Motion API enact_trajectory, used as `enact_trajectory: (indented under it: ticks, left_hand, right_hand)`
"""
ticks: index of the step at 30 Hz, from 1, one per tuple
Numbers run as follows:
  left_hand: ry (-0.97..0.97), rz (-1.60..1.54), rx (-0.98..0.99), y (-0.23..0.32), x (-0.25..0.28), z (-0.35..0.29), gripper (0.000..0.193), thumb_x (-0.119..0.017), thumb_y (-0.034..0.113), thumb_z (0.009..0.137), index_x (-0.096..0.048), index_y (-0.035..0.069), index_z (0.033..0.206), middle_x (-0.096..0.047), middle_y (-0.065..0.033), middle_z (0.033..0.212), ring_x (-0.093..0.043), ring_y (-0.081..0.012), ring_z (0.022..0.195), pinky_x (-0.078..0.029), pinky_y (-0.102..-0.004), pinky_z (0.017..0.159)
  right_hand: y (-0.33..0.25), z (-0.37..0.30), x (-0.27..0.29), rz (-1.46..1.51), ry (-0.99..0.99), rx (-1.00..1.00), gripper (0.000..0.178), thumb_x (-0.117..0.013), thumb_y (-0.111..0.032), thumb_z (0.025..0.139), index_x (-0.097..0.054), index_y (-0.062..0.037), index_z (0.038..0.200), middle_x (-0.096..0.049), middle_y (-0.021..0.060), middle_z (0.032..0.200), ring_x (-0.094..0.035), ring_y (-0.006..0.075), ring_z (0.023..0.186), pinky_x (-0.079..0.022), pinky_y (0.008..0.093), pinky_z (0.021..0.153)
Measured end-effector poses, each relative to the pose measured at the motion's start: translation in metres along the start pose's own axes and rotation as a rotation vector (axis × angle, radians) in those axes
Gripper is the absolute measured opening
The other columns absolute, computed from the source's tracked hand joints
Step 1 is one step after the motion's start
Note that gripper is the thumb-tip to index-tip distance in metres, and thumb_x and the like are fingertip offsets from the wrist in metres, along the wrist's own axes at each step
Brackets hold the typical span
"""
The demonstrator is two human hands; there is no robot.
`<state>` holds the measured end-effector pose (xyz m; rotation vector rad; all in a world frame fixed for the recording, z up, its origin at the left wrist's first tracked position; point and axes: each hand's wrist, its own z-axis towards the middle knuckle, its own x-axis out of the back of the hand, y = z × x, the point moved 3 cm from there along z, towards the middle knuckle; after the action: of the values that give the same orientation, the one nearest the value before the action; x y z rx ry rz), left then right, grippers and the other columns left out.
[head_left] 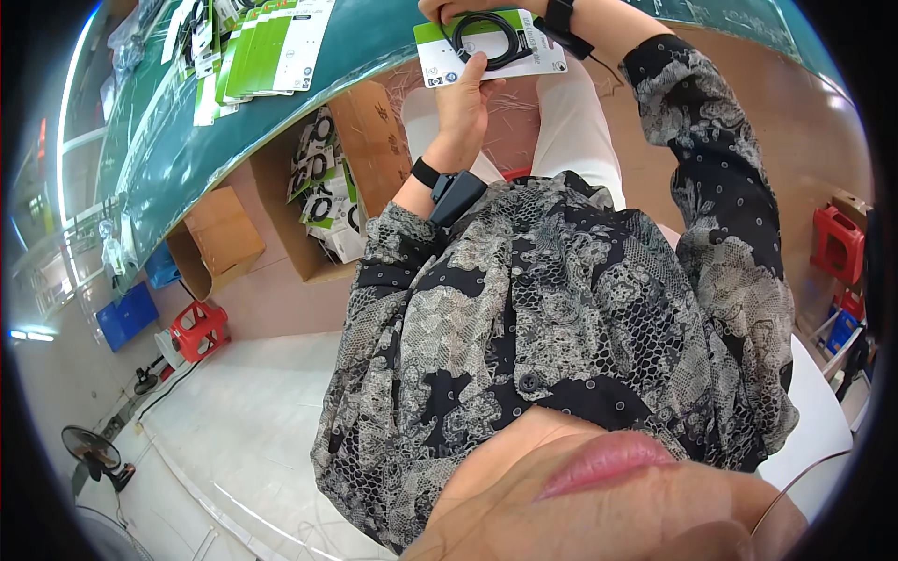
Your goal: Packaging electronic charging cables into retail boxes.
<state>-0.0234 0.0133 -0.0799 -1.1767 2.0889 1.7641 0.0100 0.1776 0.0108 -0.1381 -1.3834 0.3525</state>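
Observation:
A coiled black cable [513, 42] lies against a white and green backing card [554, 58] at the top of the head view. My left hand [460, 114] grips the card from its near edge, thumb pressed over the cable's lower loop. Above the coil, my right hand [456, 8] bends its fingers together at the card's upper left. The view's edge cuts it off, and what those fingertips pinch is hidden. Card and cable are held over my lap, beside the table edge.
Several green and white cards [271, 51] lie overlapped on the green-covered table [351, 33] at the left. Below it, an open carton [278, 201] contains carded cables. Another cardboard box [223, 234] and a red stool [199, 330] stand farther left. A fan [92, 449] is at lower left.

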Motion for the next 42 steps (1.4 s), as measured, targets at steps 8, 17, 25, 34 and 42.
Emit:
enact_trajectory:
  ticks: [8, 17, 25, 34, 42]
  left_hand:
    - [-0.047, -0.002, 0.015, 0.005, -0.002, 0.004, 0.032, -0.062, 0.005, 0.088, -0.051, 0.007, 0.118, -0.061, -0.004, 0.104, -0.063, -0.0153, 0.087, -0.056, -0.0291, 0.065]
    - [-0.019, -0.064, 0.027, 0.003, -0.003, 0.006, 0.025, -0.065, 0.005, 0.086, -0.057, 0.008, 0.11, -0.065, -0.0043, 0.096, -0.065, -0.0153, 0.083, -0.057, -0.0279, 0.064]
    - [-0.07, -0.139, 0.007, 0.012, -0.001, 0.005, 0.022, -0.063, 0.009, 0.088, -0.056, 0.006, 0.109, -0.064, -0.005, 0.098, -0.064, -0.0159, 0.087, -0.056, -0.0281, 0.068]
    - [-0.028, -0.218, 0.171, -0.007, 0.008, 0.014, 0.023, -0.062, 0.011, 0.09, -0.055, 0.008, 0.111, -0.062, -0.0049, 0.099, -0.062, -0.0164, 0.086, -0.054, -0.0319, 0.069]
    - [-0.074, -0.141, -0.067, -0.005, -0.013, 0.012, 0.032, -0.059, 0.008, 0.092, -0.049, 0.007, 0.122, -0.06, -0.006, 0.111, -0.062, -0.0189, 0.096, -0.056, -0.0351, 0.079]
  right_hand:
    - [0.0, 0.001, -0.022, 0.02, 0.282, -0.201, 0.014, -0.062, -0.021, 0.079, -0.062, -0.0067, 0.083, -0.064, 0.0138, 0.081, -0.062, 0.0342, 0.078, -0.049, 0.042, 0.068]
    - [-0.013, -0.008, 0.01, -0.031, 0.572, -0.346, 0.033, -0.068, -0.021, 0.076, -0.057, -0.0054, 0.103, -0.059, 0.0139, 0.096, -0.058, 0.0334, 0.095, -0.048, 0.041, 0.075]
    - [-0.086, -0.07, 0.0, -0.04, 0.39, -0.234, 0.023, -0.068, -0.016, 0.076, -0.059, -0.0088, 0.096, -0.055, 0.0087, 0.097, -0.051, 0.0277, 0.096, -0.04, 0.0401, 0.088]
    - [-0.07, -0.078, -0.017, -0.146, 0.338, -0.246, 0.012, -0.064, -0.016, 0.077, -0.061, -0.012, 0.088, -0.056, 0.0047, 0.095, -0.051, 0.0238, 0.094, -0.036, 0.0352, 0.084]
    - [-0.067, -0.086, -0.032, -0.261, 0.457, -0.312, 0.014, -0.07, -0.016, 0.072, -0.062, -0.0097, 0.082, -0.055, 0.0051, 0.087, -0.053, 0.0236, 0.091, -0.038, 0.0369, 0.085]
